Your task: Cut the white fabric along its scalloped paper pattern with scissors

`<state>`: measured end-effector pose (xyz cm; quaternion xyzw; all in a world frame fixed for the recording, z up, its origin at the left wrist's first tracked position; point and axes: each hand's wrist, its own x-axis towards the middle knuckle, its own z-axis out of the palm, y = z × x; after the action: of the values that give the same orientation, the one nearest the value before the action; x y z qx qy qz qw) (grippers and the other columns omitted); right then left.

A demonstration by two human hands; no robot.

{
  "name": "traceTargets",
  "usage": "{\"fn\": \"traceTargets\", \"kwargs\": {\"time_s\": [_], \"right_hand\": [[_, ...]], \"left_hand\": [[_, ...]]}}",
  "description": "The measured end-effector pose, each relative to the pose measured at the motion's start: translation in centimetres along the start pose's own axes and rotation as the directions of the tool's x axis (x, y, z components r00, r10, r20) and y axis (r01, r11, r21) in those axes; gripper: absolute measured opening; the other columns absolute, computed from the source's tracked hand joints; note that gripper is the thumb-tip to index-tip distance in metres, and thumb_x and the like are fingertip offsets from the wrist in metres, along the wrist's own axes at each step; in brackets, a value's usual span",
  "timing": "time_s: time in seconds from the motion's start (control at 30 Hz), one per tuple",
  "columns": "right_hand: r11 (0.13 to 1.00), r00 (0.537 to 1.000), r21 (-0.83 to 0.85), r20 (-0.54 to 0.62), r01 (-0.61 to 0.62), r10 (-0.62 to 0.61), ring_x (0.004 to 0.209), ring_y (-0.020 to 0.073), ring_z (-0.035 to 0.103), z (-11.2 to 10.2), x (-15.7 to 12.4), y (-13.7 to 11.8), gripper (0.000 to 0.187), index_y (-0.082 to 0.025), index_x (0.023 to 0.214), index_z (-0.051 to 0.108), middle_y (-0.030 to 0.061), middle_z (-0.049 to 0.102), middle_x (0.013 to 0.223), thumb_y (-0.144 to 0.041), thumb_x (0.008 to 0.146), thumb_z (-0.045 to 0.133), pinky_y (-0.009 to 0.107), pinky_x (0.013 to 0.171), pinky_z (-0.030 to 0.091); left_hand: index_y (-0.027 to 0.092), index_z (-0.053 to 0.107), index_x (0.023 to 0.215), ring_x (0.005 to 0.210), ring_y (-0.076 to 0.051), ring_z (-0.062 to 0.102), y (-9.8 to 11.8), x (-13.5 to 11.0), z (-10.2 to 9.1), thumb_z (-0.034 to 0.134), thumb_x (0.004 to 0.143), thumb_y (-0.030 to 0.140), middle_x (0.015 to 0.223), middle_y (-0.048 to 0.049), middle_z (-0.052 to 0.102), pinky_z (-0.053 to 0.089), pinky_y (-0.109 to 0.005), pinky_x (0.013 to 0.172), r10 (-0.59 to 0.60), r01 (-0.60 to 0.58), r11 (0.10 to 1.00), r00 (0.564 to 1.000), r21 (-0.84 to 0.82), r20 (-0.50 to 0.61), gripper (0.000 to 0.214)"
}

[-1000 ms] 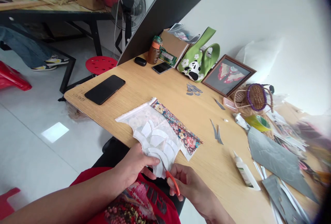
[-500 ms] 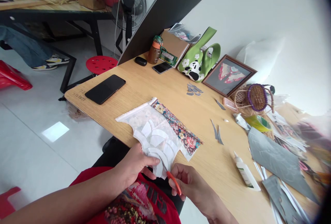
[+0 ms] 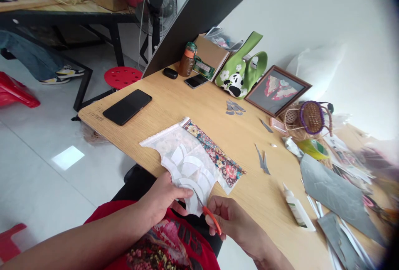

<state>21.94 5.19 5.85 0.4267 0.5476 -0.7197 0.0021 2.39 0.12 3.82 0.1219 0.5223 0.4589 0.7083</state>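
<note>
While pinching, right of a black phone (image 3: 127, 107), with the left hand (image 3: 166, 195), sheer white fabric (image 3: 190, 167) overhanging the surface (image 3: 174, 99), holds orange-handled scissors (image 3: 212, 220) against that fabric in the right hand (image 3: 225, 217), left of a white bottle (image 3: 297, 209).

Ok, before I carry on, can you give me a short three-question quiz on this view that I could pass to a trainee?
1. What is the right hand holding?
2. True or false: the white bottle is nearer the left hand than the right hand.
3. Fill in the blank: the left hand grips a translucent white sheet, and the patterned strip touching that sheet has a ___ print.

Key:
1. A pair of orange-handled scissors.
2. False; the white bottle is nearer the right hand.
3. Floral.
</note>
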Motion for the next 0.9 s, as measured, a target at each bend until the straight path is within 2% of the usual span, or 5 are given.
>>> {"fn": "traceTargets", "kwargs": {"time_s": [0.3,0.7,0.9], "right_hand": [[0.999,0.998,-0.013,0.061,-0.032,0.033,0.050,0.0056,0.043,-0.8,0.5,-0.4,0.041,-0.015,0.070,0.054,-0.0015,0.056,0.059,-0.050,0.075,0.074,0.018,0.044,0.028],[0.996,0.995,-0.048,0.061,-0.074,0.077,0.052,0.0065,0.047,-0.9,0.8,-1.7,0.037,-0.016,0.068,0.053,-0.0020,0.057,0.058,-0.045,0.069,0.076,0.018,0.044,0.030],[0.998,0.995,-0.035,0.074,-0.061,0.063,0.050,0.0059,0.046,-1.1,0.9,-1.6,0.035,-0.016,0.069,0.053,-0.0019,0.057,0.058,-0.044,0.071,0.074,0.018,0.043,0.029]], "left_hand": [[0.012,0.063,0.104,0.062,-0.019,0.065,0.1,0.0,0.2,0.074,0.057,0.021,0.077,-0.0052,0.072,0.047,-0.023,0.040,-0.005,0.005,1.000,1.000,0.013,-0.004,0.049],[0.013,0.064,0.105,0.064,-0.020,0.066,0.2,-0.1,0.1,0.076,0.056,0.021,0.080,-0.0063,0.072,0.047,-0.023,0.040,-0.001,0.001,1.000,1.000,-0.006,-0.002,0.051],[0.011,0.064,0.106,0.064,-0.019,0.065,0.1,-0.1,0.0,0.075,0.058,0.021,0.081,-0.0068,0.072,0.047,-0.022,0.040,0.006,-0.006,1.000,1.000,-0.005,0.020,0.050]]}}
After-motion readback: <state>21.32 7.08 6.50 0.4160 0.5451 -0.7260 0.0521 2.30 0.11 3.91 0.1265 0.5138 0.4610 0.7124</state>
